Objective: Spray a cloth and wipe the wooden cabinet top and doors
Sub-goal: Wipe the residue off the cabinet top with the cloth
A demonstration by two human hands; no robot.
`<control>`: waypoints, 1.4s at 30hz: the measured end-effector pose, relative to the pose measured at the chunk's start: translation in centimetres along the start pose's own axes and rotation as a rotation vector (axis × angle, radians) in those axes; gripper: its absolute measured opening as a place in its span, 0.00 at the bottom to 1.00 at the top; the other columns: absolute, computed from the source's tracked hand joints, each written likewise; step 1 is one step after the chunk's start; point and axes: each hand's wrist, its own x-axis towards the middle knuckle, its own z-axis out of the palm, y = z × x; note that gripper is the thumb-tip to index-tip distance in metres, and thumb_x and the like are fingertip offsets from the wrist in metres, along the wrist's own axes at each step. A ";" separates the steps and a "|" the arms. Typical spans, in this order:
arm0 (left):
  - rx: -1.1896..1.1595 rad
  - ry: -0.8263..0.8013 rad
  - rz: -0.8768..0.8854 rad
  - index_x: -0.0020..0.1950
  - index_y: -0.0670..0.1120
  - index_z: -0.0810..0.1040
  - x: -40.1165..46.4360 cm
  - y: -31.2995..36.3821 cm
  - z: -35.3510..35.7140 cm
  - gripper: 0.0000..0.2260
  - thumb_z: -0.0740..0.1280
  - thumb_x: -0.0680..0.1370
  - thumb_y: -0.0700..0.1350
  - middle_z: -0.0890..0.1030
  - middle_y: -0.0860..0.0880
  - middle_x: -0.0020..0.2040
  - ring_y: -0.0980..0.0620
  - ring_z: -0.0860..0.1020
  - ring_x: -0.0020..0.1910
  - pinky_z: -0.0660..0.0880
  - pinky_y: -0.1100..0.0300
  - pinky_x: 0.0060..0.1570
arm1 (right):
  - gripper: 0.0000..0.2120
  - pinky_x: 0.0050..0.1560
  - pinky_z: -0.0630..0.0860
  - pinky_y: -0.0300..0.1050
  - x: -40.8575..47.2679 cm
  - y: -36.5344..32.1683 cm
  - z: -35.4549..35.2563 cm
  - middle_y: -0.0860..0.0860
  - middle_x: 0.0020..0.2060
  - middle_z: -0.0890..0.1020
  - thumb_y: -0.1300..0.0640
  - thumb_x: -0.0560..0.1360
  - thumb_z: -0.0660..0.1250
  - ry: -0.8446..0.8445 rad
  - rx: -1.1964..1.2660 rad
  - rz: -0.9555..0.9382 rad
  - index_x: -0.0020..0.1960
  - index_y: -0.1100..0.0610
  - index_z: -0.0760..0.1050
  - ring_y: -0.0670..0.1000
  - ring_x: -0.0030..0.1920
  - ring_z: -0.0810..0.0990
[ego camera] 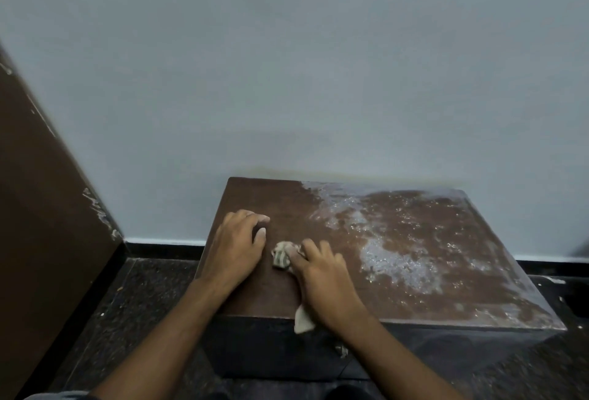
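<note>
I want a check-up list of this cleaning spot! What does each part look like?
Surface: wooden cabinet top, left part dark and clean, right part covered in whitish dusty patches.
Job's things: cloth bunched under the right hand, one end hanging over the front edge; no spray bottle seen.
Clutter: small pale scraps on the floor.
Grippers: left hand rests on the top; right hand presses the cloth.
Cables: nothing seen.
Surroundings: pale wall, brown panel at left.

Brown cabinet top (398,272), whitish speckled patches; beige cloth (282,258).
</note>
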 end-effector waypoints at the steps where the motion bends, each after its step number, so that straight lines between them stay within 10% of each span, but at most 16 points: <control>1: 0.007 -0.009 0.019 0.59 0.51 0.79 0.3 0.0 0.0 0.11 0.66 0.77 0.45 0.79 0.55 0.55 0.54 0.74 0.55 0.73 0.56 0.57 | 0.18 0.46 0.72 0.52 -0.2 0.5 -0.2 0.50 0.56 0.73 0.48 0.82 0.56 -0.015 0.018 0.004 0.69 0.47 0.73 0.55 0.53 0.72; 12: 0.101 -0.127 0.165 0.62 0.53 0.77 4.7 0.2 2.9 0.13 0.65 0.77 0.50 0.76 0.55 0.57 0.53 0.72 0.58 0.71 0.58 0.58 | 0.17 0.61 0.69 0.58 9.6 5.8 0.6 0.52 0.67 0.69 0.50 0.85 0.54 -0.093 -0.043 0.196 0.69 0.51 0.72 0.58 0.65 0.68; 33: 0.045 -0.016 0.006 0.60 0.54 0.78 7.9 -4.4 1.8 0.11 0.66 0.78 0.49 0.76 0.57 0.57 0.57 0.71 0.58 0.68 0.61 0.59 | 0.14 0.51 0.71 0.55 17.1 9.1 2.9 0.52 0.61 0.72 0.57 0.82 0.58 0.042 -0.111 0.354 0.65 0.52 0.75 0.58 0.59 0.70; 42: -0.072 0.065 -0.196 0.59 0.51 0.80 7.3 -6.9 1.0 0.12 0.67 0.77 0.43 0.76 0.53 0.60 0.52 0.72 0.62 0.68 0.56 0.63 | 0.15 0.48 0.72 0.58 14.0 -1.5 4.8 0.54 0.57 0.73 0.56 0.80 0.58 0.008 -0.016 -0.165 0.65 0.56 0.74 0.59 0.54 0.72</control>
